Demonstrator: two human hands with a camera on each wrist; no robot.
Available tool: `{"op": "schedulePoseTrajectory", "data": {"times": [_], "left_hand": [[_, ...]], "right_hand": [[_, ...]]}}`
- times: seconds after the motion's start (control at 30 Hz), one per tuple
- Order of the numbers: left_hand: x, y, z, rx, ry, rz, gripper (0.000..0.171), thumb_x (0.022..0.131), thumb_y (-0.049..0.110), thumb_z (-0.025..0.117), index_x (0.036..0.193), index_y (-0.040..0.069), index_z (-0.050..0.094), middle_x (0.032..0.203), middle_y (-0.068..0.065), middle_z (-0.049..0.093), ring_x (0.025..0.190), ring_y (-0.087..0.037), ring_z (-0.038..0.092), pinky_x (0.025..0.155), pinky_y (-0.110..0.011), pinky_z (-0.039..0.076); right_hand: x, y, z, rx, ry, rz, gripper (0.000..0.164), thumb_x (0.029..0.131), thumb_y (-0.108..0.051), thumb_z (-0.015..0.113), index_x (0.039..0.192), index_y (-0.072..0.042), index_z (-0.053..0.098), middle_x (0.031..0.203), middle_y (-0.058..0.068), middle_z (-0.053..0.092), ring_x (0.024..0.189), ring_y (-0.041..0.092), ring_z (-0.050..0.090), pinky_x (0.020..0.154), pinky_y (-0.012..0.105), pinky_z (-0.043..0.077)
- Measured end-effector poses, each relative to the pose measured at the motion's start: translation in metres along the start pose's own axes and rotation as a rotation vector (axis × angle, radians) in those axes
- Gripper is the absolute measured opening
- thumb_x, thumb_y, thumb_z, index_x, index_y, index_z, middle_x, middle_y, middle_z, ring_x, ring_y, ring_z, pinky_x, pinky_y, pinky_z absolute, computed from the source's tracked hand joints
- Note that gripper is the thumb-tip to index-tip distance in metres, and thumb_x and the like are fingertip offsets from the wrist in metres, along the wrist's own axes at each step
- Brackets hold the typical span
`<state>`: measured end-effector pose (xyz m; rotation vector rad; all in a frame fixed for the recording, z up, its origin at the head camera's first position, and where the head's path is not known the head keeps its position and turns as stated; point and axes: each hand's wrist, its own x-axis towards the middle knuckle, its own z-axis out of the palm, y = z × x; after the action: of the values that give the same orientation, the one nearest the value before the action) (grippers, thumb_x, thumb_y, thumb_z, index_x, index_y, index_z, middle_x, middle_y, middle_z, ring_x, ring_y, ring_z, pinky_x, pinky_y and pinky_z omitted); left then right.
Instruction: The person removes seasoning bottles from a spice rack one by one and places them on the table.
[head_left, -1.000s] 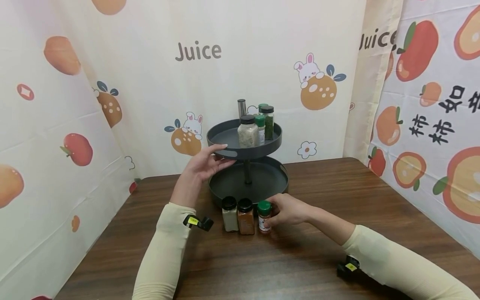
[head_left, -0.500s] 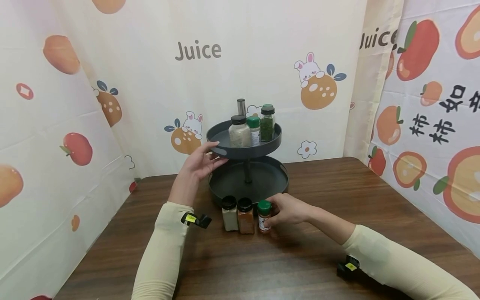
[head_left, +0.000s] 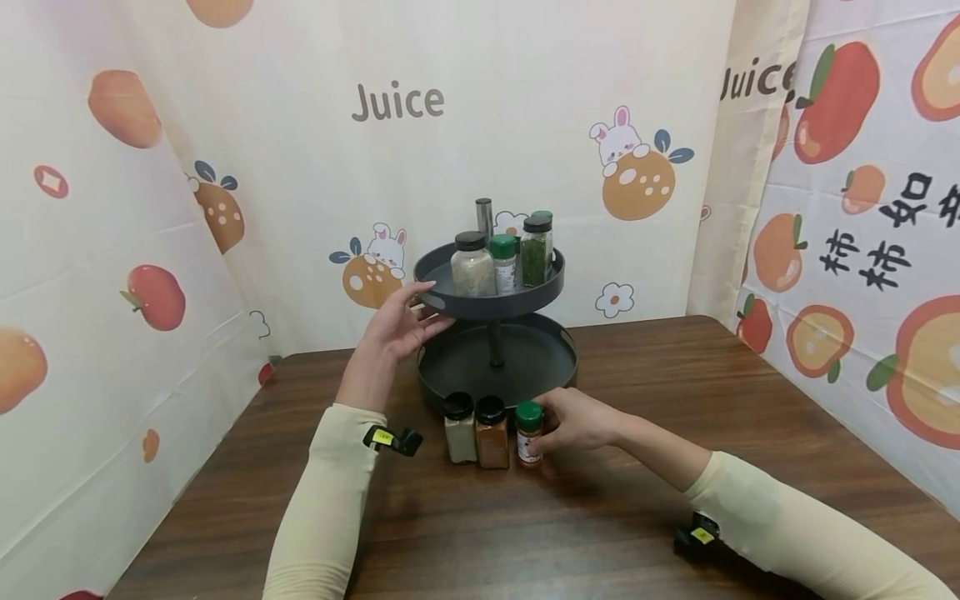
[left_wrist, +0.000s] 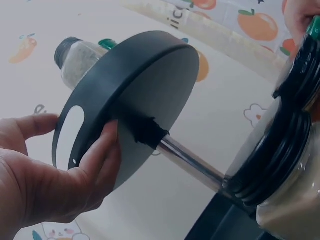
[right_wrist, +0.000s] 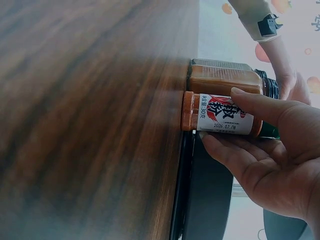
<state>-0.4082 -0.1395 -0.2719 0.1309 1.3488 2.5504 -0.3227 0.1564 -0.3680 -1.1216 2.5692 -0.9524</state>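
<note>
Upper tray has turned, left fingers gripping it; green-capped bottle held upright between right fingers.

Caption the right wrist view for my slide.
A right hand grips a green-capped spice jar at the wooden table, beside a larger orange-brown jar.

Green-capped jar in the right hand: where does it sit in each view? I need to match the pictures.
Head: green-capped jar just below and right of centre, held by the right hand.
Left wrist: only its green cap seems to show, cut by the right edge near the top.
Right wrist: just right of centre, sideways, label showing.
Shared landmark: the black-capped orange-brown jar beside it.
</note>
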Motion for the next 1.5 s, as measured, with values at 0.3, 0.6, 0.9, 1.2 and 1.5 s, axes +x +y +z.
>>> {"op": "schedulePoseTrajectory", "data": {"times": [0.3,0.6,0.9,1.2,1.5], "left_hand": [[-0.003,-0.001,0.003,0.044,-0.031,-0.008,0.072,0.096,0.013,0.064,0.155,0.018,0.024,0.123,-0.015,0.046,0.097,-0.027,0.066,0.084,-0.044,0.057],[-0.002,-0.003,0.001,0.065,-0.052,-0.004,0.075,0.095,0.014,0.065,0.157,0.016,0.022,0.126,-0.016,0.046,0.100,-0.028,0.066,0.082,-0.041,0.060],[-0.001,-0.002,-0.001,0.097,-0.070,0.011,0.075,0.096,0.014,0.064,0.157,0.013,0.020,0.123,-0.015,0.047,0.098,-0.025,0.065,0.085,-0.041,0.058],[0.001,-0.003,-0.001,0.088,-0.057,0.016,0.065,0.095,0.015,0.065,0.151,0.015,0.030,0.124,-0.015,0.048,0.098,-0.025,0.065,0.079,-0.038,0.062],[0.002,-0.005,-0.003,0.096,-0.074,0.032,0.063,0.095,0.015,0.066,0.148,0.010,0.034,0.116,-0.013,0.052,0.096,-0.023,0.067,0.081,-0.038,0.061]], "right_hand": [[0.000,-0.005,0.000,-0.011,0.002,0.001,0.030,0.082,-0.031,0.080,0.106,-0.019,0.068,0.092,-0.010,0.070,0.083,0.006,0.064,0.074,0.030,0.058],[-0.001,-0.010,-0.015,0.055,0.009,0.015,0.042,0.082,-0.033,0.080,0.119,-0.016,0.067,0.107,-0.003,0.072,0.096,0.009,0.067,0.084,0.035,0.060],[0.002,-0.034,-0.054,0.085,0.077,0.038,0.052,0.083,-0.041,0.078,0.126,-0.014,0.064,0.126,0.005,0.068,0.113,0.015,0.061,0.099,0.044,0.053],[0.006,-0.064,-0.092,0.088,0.211,-0.023,0.048,0.088,-0.035,0.074,0.127,-0.009,0.063,0.124,0.007,0.068,0.111,0.016,0.063,0.095,0.049,0.055],[0.012,-0.075,-0.117,0.111,0.358,-0.064,0.046,0.090,-0.029,0.072,0.128,-0.004,0.063,0.124,0.015,0.067,0.109,0.017,0.064,0.096,0.051,0.054]]}}
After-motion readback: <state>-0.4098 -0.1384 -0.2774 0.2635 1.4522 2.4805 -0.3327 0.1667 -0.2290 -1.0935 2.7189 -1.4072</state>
